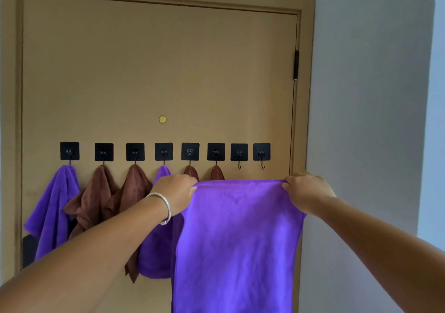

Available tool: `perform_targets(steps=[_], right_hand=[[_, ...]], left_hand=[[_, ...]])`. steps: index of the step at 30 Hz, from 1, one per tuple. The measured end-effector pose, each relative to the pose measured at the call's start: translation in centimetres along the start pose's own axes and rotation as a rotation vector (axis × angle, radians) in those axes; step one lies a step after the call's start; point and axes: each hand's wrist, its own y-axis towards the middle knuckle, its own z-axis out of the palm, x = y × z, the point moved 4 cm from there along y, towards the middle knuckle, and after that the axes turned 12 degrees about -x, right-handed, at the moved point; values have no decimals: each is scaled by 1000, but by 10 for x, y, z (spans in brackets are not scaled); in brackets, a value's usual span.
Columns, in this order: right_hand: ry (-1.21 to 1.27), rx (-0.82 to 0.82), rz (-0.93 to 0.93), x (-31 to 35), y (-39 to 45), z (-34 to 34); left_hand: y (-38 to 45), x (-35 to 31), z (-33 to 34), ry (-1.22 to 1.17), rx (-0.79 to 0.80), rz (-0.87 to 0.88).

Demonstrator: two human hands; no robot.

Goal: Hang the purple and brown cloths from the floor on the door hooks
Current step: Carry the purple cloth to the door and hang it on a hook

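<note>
A purple cloth (237,240) is held up in front of the door (156,60), just below the row of black hooks. Its top edge is pinched at both corners: the left hand (177,193) has its fingers curled round the left corner, and the right hand (307,193) has its fingers curled round the right corner. Between the two sets of fingers the top edge is pulled flat and runs side to side. The long way of the cloth runs down — it hangs straight from the fingers and goes out of view at the bottom.

Six hooks are already full, with two purple and four brown cloths. Two are bare: the seventh hook (239,166) and the eighth hook (262,166). Both sit a little above the stretched edge, between the two hands and nearer the right fingers.

What could go wrong? The hooks are thin and small, so the wide flat edge may not be caught by one — it could slide off and the cloth could drop to the floor. If one corner is let go too soon, the cloth may swing and bump the brown cloth (217,173) just behind the edge, which could be knocked loose. A bunched-up bit of edge would likely be caught better.
</note>
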Motion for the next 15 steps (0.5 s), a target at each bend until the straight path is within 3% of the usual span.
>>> perform_targets(steps=[5, 7, 11, 13, 15], right_hand=[[194, -129, 135, -17, 64, 37], [215, -167, 113, -22, 86, 50], [258, -166, 65, -28, 116, 76], [292, -173, -1, -29, 125, 85], [317, -207, -95, -27, 130, 91]], left_hand=[[59, -10, 17, 4, -164, -40], [77, -18, 26, 66, -163, 71], [101, -42, 37, 438, -226, 458], [111, -45, 55, 449, -130, 515], [124, -42, 64, 460, -133, 481]])
